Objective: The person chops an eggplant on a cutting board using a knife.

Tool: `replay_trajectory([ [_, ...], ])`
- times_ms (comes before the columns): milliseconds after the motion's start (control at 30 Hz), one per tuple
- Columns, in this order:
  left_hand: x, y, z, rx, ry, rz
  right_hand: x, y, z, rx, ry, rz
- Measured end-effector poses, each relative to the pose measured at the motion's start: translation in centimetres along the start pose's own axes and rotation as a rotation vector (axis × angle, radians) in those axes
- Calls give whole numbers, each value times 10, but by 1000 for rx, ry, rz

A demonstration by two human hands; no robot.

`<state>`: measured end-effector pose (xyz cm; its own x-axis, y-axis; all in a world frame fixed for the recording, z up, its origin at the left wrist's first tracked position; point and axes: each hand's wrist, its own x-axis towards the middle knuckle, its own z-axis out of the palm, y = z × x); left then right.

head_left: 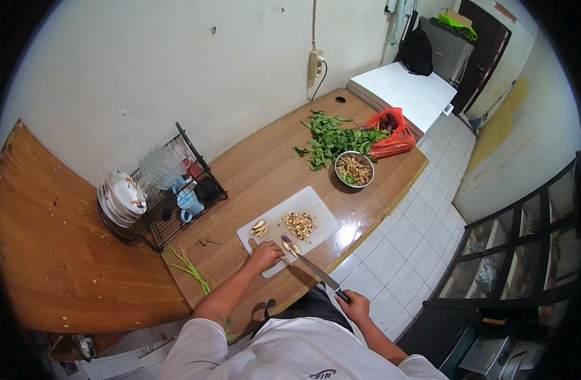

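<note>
My right hand [355, 306] is wrapped round the black handle of a knife [317, 272], whose blade points up and left over the lower edge of the white cutting board [328, 218]. On the board's lower left, my left hand [266, 254] has its fingers bent down beside some pale pieces [290, 247] near the knife tip; what it grips is too small to make out. A heap of chopped bits [299, 225] lies mid-board. Left of the heap sits a small pile of pale slices [259, 228]. A purple piece [286, 238] lies by the blade.
Beyond the board stand a metal bowl [354, 170] of chopped food, leafy greens [332, 136] and a red plastic bag [395, 136]. At left are a black dish rack [198, 161], stacked plates [122, 196] and green stems [192, 269]. The table edge [373, 232] runs along the right.
</note>
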<state>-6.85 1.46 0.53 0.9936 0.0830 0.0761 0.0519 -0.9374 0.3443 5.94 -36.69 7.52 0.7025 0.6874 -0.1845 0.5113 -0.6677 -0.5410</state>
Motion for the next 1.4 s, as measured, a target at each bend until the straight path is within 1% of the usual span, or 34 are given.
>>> replay_trajectory([
  [33, -2, -4, 2, -34, 52, -43, -1, 2, 2, 8, 0, 2],
  [67, -5, -8, 3, -29, 47, -41, -1, 6, 5, -19, -19, -2],
  [133, -6, -7, -5, -17, 80, -149, -1, 10, 11, -41, -35, -6],
  [167, -5, -7, -9, -15, 76, -147, -2, 13, 13, -28, -28, -10],
  [233, -5, -10, -11, 52, 88, -257, -4, 13, 14, -14, -19, -11],
  [267, -2, -14, -10, 51, 87, -254, -4, 13, 13, -15, -30, 3],
  [333, 7, -26, -11, 4, 171, -296, -4, 13, 11, -17, -36, 19],
  [367, 8, -32, -12, 3, 171, -292, -5, 13, 11, -6, -30, 24],
  [433, 19, -27, -40, -5, 242, -415, -6, 14, 9, 0, -22, 33],
  [467, 24, -29, -46, -8, 242, -412, -6, 16, 9, 0, -21, 39],
  [533, 29, -36, -54, -57, 372, -507, -8, 17, 8, 3, -18, 47],
  [567, 30, -37, -56, -56, 370, -504, -9, 18, 8, 10, -11, 58],
  [667, 30, -44, -60, -108, 381, -620, -10, 19, 8, 26, -11, 77],
  [700, 27, -46, -57, -106, 379, -619, -11, 19, 9, 30, -19, 82],
  [767, 17, -45, -49, 0, 233, -682, -11, 22, 15, 33, 14, 57],
  [833, 8, -37, -44, 10, 260, -706, -10, 19, 15, 36, 48, 31],
  [867, 6, -33, -41, 16, 287, -729, -9, 17, 14, 23, -10, 49],
  [900, 5, -28, -39, 16, 286, -729, -8, 15, 13, 10, -68, 68],
  [933, 5, -21, -35, 19, 309, -707, -8, 15, 16, 9, -70, 70],
  [1000, 9, -6, -27, 19, 332, -687, -7, 14, 21, 62, 29, 23],
  [1067, 20, 13, -19, -46, 268, -630, -5, 12, 22, 68, 25, 31],
  [1100, 27, 23, -17, -57, 194, -643, -4, 11, 22, 76, 24, 41],
  [1133, 33, 29, -14, -59, 192, -641, -3, 10, 23, 75, 24, 44],
  [1167, 39, 35, -11, -29, 204, -551, -2, 9, 23, 69, 28, 38],
  [1200, 42, 37, -6, 0, 214, -460, -2, 9, 23, 63, 30, 33],
  [1233, 44, 35, -4, -61, 158, -428, -4, 8, 24, 61, 28, 39],
  [1267, 44, 35, -2, -64, 157, -426, -5, 7, 23, 84, 28, 49],
  [1333, 45, 29, -4, -1, 157, -333, -1, 7, 22, 108, 40, 51],
  [1367, 46, 25, -6, 35, 119, -343, 0, 7, 23, 100, 41, 50],
  [1400, 46, 23, -9, 41, 126, -340, 0, 6, 24, 93, 42, 49],
])
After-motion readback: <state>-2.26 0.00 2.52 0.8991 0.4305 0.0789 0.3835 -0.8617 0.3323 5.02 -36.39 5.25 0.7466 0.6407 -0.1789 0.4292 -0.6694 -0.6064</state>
